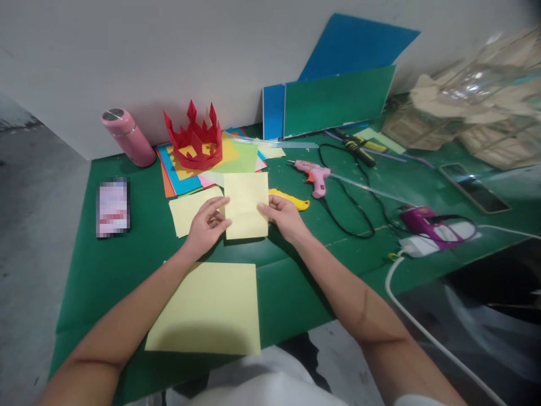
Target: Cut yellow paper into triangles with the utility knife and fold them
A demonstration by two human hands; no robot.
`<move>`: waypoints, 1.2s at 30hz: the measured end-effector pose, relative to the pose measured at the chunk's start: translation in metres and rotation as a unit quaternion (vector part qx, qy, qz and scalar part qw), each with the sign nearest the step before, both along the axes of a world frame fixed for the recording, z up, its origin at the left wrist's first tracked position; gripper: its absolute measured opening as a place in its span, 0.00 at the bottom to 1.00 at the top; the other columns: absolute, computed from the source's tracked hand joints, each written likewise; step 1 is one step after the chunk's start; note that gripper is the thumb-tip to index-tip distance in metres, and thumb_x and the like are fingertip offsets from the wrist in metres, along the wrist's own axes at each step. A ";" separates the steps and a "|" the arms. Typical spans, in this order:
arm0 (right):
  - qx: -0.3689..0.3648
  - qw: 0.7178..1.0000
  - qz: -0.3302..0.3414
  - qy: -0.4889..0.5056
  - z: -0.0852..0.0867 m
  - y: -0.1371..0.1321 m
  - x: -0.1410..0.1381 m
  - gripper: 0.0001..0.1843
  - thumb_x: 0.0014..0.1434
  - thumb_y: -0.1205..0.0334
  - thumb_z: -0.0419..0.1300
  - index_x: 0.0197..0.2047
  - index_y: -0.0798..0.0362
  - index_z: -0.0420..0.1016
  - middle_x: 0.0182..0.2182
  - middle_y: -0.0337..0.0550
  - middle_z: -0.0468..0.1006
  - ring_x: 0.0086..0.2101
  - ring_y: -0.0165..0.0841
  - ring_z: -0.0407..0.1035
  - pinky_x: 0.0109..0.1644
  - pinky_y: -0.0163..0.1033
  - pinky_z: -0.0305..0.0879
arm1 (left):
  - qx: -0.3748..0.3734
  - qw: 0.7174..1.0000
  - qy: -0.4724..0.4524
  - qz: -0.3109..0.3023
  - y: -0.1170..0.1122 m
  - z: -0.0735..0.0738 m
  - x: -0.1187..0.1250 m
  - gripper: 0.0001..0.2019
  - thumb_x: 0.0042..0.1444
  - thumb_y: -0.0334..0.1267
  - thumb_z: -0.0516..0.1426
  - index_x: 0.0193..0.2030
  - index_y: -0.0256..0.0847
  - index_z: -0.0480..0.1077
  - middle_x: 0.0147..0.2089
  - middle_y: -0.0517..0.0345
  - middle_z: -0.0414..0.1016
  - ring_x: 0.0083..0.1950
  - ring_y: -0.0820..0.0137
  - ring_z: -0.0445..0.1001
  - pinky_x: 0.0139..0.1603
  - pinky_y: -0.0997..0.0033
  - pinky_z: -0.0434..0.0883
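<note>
Between my two hands is a small pale yellow sheet of paper [246,208], held just over the green table. My left hand [208,225] pinches its left edge with thumb and fingers. On the other side, my right hand [284,214] grips the right edge, thumb on top and fingers partly hidden. A larger pale yellow sheet [211,307] lies flat nearer my body. Behind my left hand rests another pale yellow paper [186,211]. A yellow object [296,200], its kind unclear, sticks out behind my right hand.
A red paper crown [196,148] sits on coloured papers [245,158] beside a pink bottle [131,141]. To the right lie a pink glue gun [313,176] with its cable, a power strip [422,243] and a phone [475,188]. Blue and green boards [338,101] lean on the wall.
</note>
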State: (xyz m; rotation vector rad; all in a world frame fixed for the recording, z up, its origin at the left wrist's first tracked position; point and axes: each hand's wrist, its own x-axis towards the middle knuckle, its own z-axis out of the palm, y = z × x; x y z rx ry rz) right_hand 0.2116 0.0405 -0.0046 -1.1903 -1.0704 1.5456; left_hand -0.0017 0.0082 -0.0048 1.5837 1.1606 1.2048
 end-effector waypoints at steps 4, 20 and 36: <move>0.036 0.993 -0.006 -0.113 0.000 0.001 0.002 0.20 0.43 0.46 0.69 0.32 0.50 0.69 0.18 0.31 0.70 0.18 0.26 0.60 0.22 0.34 0.56 | -0.027 0.999 0.009 0.016 0.000 -0.004 0.000 0.20 0.52 0.36 0.61 0.53 0.41 0.71 0.58 0.48 0.66 0.30 0.81 0.69 0.33 0.77 0.75; 0.269 0.814 0.114 -0.503 0.003 -0.004 0.000 0.11 0.59 0.56 0.59 0.43 0.50 0.78 0.24 0.39 0.73 0.24 0.31 0.63 0.29 0.35 0.50 | 0.019 0.973 0.230 -0.029 -0.007 0.005 -0.001 0.13 0.56 0.32 0.55 0.48 0.36 0.73 0.64 0.41 0.64 0.28 0.74 0.73 0.38 0.63 0.78; 0.309 0.765 0.318 -0.468 0.017 0.007 0.037 0.35 0.50 0.50 0.69 0.61 0.49 0.70 0.29 0.40 0.66 0.31 0.34 0.60 0.34 0.36 0.54 | 0.006 0.955 0.294 -0.043 -0.005 0.006 -0.003 0.15 0.54 0.31 0.55 0.48 0.38 0.75 0.61 0.46 0.71 0.53 0.58 0.76 0.55 0.53 0.74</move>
